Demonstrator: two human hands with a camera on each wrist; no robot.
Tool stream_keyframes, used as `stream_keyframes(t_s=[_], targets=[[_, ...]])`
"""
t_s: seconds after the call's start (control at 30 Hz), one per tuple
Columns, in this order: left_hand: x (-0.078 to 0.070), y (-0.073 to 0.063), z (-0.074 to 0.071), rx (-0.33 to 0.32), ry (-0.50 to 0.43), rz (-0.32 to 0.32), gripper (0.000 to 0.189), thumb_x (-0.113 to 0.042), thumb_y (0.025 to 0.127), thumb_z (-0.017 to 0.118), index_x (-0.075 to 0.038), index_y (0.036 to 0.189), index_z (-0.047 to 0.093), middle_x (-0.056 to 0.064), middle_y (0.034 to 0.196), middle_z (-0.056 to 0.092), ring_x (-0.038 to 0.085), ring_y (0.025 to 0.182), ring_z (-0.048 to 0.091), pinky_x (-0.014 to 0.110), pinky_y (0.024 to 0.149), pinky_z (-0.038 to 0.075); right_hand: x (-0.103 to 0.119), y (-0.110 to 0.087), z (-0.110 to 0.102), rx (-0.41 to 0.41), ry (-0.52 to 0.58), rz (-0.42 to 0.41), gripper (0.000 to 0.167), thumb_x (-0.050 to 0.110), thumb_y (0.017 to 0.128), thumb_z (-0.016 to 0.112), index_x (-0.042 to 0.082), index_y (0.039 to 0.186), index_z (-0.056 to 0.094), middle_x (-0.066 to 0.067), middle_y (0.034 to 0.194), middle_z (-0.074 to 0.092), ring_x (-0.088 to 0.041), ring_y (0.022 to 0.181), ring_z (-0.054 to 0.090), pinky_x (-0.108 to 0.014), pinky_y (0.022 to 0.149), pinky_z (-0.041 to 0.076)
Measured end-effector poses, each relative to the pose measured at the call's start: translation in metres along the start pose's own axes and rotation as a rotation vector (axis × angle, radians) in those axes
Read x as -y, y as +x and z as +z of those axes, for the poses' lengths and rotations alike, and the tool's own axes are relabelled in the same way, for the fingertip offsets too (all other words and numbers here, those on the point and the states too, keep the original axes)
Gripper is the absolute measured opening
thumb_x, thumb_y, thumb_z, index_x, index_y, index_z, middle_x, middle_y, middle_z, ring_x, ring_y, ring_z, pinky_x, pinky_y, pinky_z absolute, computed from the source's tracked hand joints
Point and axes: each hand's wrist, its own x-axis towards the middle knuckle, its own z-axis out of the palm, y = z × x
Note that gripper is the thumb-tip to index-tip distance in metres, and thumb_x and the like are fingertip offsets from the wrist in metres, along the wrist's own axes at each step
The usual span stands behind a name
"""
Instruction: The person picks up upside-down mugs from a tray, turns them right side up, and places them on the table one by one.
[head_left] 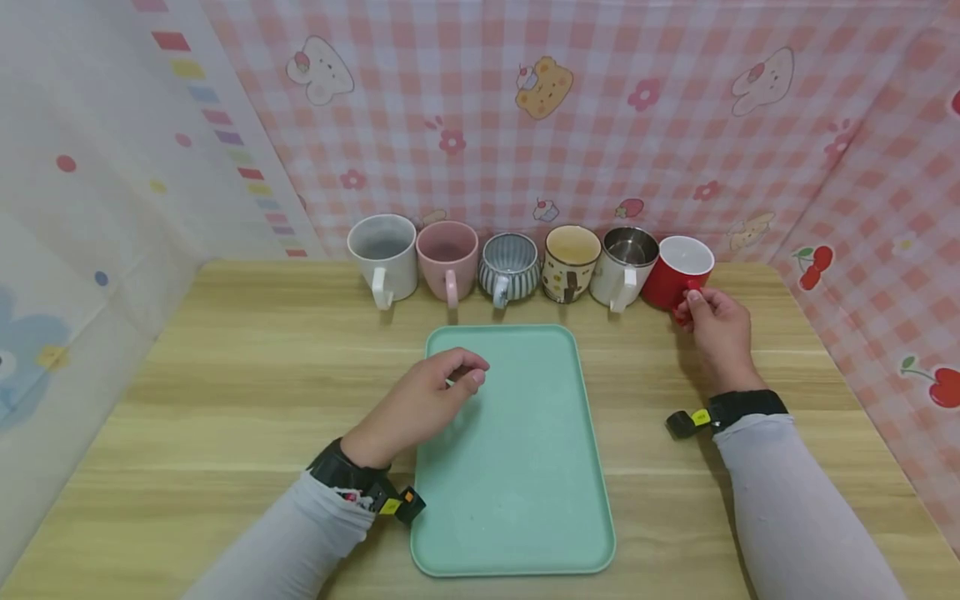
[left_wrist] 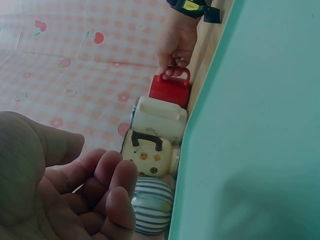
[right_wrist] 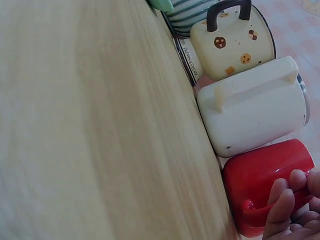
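At the right end of a row of mugs stands a red mug (head_left: 667, 279) with a white inside. My right hand (head_left: 722, 333) grips its handle; in the right wrist view the fingers (right_wrist: 280, 207) curl round the red handle. The mug appears to stand on the table beside a white mug (head_left: 617, 275) with a metal inside. My left hand (head_left: 420, 404) hovers over the left side of a green tray (head_left: 525, 467), fingers loosely bent and holding nothing. The left wrist view shows its relaxed fingers (left_wrist: 120, 200) near the striped cup (left_wrist: 154, 205).
Left of the white mug stand a cream mug (head_left: 572, 265) with a dark handle, a striped cup (head_left: 510, 268), a pink mug (head_left: 448, 262) and another white mug (head_left: 384, 258). The row sits along a pink checked backdrop (head_left: 480, 167). Wooden tabletop (head_left: 247, 400) surrounds the tray.
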Motion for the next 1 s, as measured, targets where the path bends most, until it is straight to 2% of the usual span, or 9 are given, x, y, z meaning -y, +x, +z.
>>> stream_keyframes(t_s=[0.23,0.47,0.53,0.6,0.7,0.83,1.0], targets=[[0.000,0.001,0.000,-0.001,-0.009,-0.005,0.027,-0.029,0.109,0.056,-0.015,0.129,0.067,-0.002,0.118,0.070,0.016,0.101,0.062,0.037,0.089,0.053,0.004,-0.002,-0.002,0.037,-0.085,0.017,0.020,0.022,0.108,0.055,0.005,0.113,0.063,0.011,0.080,0.067,-0.003,0.075,0.065,-0.013,0.067,0.053],[-0.001,0.001,0.001,-0.001,-0.019,-0.012,0.027,-0.029,0.108,0.056,-0.015,0.128,0.067,-0.002,0.119,0.070,0.017,0.102,0.062,0.038,0.090,0.053,0.011,-0.004,-0.012,0.167,-0.344,0.094,0.044,0.042,0.108,0.051,0.006,0.133,0.059,0.012,0.099,0.066,-0.012,0.101,0.059,-0.014,0.083,0.052],[0.000,0.002,0.002,0.003,-0.016,-0.013,0.026,-0.029,0.108,0.056,-0.016,0.128,0.067,-0.002,0.119,0.070,0.017,0.101,0.062,0.038,0.089,0.053,0.013,-0.004,-0.014,0.198,-0.408,0.090,0.051,0.045,0.108,0.049,0.004,0.138,0.056,0.013,0.101,0.066,-0.012,0.103,0.058,-0.015,0.085,0.052],[0.000,0.002,0.003,0.005,-0.014,-0.014,0.026,-0.029,0.108,0.056,-0.016,0.128,0.068,-0.002,0.119,0.070,0.017,0.101,0.062,0.038,0.089,0.053,0.016,-0.004,-0.016,0.221,-0.463,0.083,0.055,0.046,0.109,0.047,0.003,0.142,0.054,0.009,0.107,0.066,-0.011,0.103,0.058,-0.015,0.084,0.053],[0.001,0.005,0.003,0.009,-0.005,-0.017,0.027,-0.029,0.109,0.056,-0.016,0.128,0.067,-0.001,0.119,0.070,0.017,0.101,0.062,0.038,0.089,0.053,0.019,-0.004,-0.018,0.242,-0.527,0.069,0.061,0.046,0.109,0.046,-0.001,0.148,0.049,-0.007,0.124,0.064,-0.016,0.104,0.058,-0.018,0.084,0.054],[0.002,0.010,0.003,0.007,-0.008,-0.034,0.029,-0.030,0.109,0.055,-0.015,0.130,0.067,0.000,0.122,0.070,0.019,0.104,0.062,0.041,0.092,0.054,0.027,-0.005,-0.020,0.265,-0.651,0.054,0.069,0.051,0.109,0.042,-0.002,0.153,0.043,-0.025,0.143,0.053,-0.031,0.115,0.053,-0.033,0.090,0.051],[0.008,0.017,0.000,-0.033,0.016,-0.047,0.031,-0.030,0.108,0.056,-0.011,0.131,0.066,0.003,0.124,0.069,0.020,0.110,0.064,0.044,0.098,0.054,0.042,-0.011,-0.022,0.285,-0.789,0.012,0.078,0.057,0.107,0.038,-0.004,0.156,0.037,-0.032,0.151,0.046,-0.049,0.131,0.046,-0.064,0.105,0.045]])
